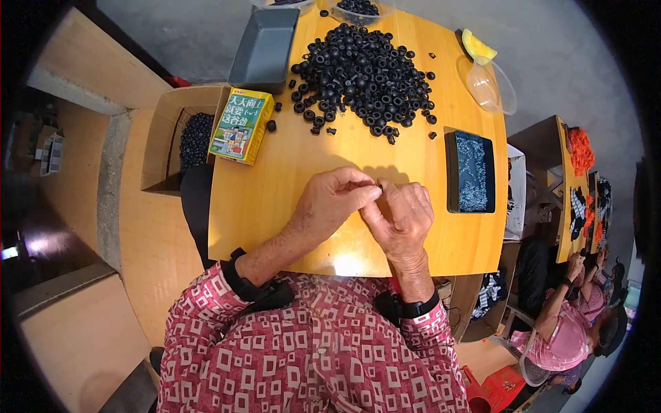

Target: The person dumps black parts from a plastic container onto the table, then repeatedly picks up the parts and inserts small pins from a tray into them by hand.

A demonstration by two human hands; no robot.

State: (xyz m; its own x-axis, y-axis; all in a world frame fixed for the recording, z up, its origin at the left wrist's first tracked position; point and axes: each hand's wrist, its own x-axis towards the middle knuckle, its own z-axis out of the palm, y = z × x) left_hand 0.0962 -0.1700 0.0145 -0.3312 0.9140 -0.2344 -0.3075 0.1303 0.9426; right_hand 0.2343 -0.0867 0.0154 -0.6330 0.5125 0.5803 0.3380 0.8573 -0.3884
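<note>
Yellow-green carton [242,125] left of black rings [361,72] | hands pinch one

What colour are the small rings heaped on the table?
The rings are black, seen best in the head view.

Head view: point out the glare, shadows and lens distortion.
Head view: a bright glare spot sits on the wooden table near its front edge; the hands cast a soft shadow toward the pile of black rubber rings; fisheye bends the table edges; corners vignette black.
</note>
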